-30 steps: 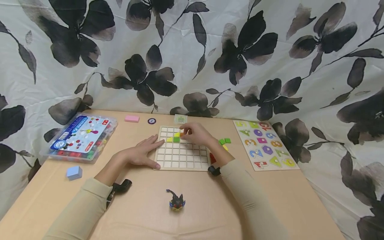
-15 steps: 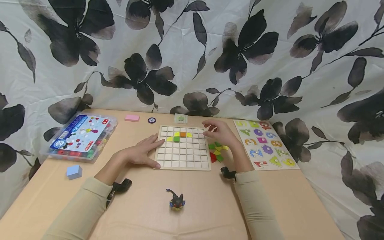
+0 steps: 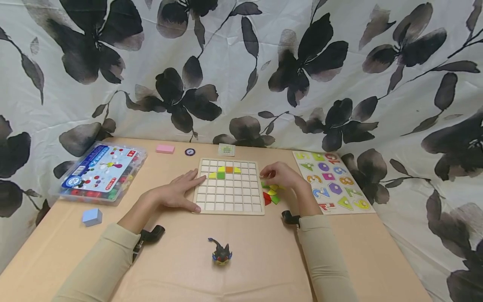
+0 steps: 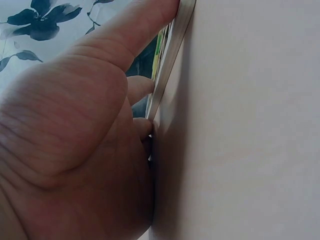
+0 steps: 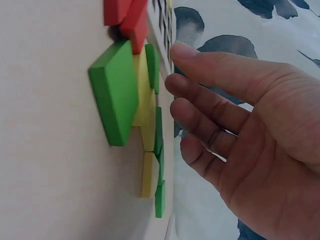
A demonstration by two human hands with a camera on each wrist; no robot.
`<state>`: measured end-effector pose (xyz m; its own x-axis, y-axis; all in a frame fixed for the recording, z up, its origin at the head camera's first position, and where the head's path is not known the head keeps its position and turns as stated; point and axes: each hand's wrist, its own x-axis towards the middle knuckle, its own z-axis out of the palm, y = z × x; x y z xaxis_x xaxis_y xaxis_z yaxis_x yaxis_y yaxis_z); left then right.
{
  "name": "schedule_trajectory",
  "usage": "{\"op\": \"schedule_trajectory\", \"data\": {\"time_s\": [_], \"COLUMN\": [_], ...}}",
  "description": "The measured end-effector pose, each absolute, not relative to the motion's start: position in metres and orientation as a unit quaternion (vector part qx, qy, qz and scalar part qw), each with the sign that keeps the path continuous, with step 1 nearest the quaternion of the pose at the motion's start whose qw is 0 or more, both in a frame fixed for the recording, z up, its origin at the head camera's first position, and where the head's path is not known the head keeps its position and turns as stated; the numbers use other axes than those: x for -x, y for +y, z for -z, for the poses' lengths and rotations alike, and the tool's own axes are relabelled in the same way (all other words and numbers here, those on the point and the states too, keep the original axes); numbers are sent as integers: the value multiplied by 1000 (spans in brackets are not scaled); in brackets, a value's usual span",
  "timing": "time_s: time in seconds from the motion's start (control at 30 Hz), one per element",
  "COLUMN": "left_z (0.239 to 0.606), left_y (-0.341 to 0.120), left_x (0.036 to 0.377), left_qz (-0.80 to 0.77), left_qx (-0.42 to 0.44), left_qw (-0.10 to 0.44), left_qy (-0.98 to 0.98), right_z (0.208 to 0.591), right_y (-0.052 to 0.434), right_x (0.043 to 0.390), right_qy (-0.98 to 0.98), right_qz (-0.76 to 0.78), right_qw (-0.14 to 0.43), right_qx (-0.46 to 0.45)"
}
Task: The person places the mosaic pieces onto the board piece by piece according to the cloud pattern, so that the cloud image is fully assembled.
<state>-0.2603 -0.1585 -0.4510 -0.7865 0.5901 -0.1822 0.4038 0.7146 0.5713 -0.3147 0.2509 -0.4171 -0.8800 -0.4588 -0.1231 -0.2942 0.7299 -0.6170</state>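
Nearest to us, a small dark toy figure (image 3: 221,254) is standing on the tan table (image 3: 256,268), apart from the work. Beyond it, we are resting our left hand (image 3: 177,193) flat against the left edge of the wooden grid board (image 3: 230,199), fingers straight and lightly spread, seemingly steadying the board. To its right, we are hovering our right hand (image 3: 284,175) over the loose pile of colored pieces (image 3: 272,194); the wrist view shows its fingers (image 5: 210,107) relaxed, slightly bent and holding nothing, close to a green piece (image 5: 116,92). The pile is lying just beside the board's right edge, within easy reach. Farther along, yellow, green and orange pieces (image 3: 225,171) are sitting in the board's upper rows. A number puzzle (image 3: 332,180) is lying further right, a plastic box (image 3: 101,171) far left.
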Motion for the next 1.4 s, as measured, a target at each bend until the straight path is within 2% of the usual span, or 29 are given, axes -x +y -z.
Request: {"op": "schedule_trajectory", "data": {"time_s": [0.17,0.83,1.17,1.4], "left_z": [449,447,447,448], "left_y": [-158,-158,-158,-156], "left_x": [260,259,259,259], "left_qz": [-266,-266,-268,-271], "left_qx": [-273,-274,-273,-270], "left_qw": [178,176,175,182], "left_qy": [907,907,907,906], "right_z": [422,424,410,413], "right_y": [249,248,237,214], "right_x": [315,316,314,313], "right_qy": [921,920,880,837], "right_qz": [304,325,433,517], "right_qw": [166,133,31,26], "right_qx": [179,173,195,178]}}
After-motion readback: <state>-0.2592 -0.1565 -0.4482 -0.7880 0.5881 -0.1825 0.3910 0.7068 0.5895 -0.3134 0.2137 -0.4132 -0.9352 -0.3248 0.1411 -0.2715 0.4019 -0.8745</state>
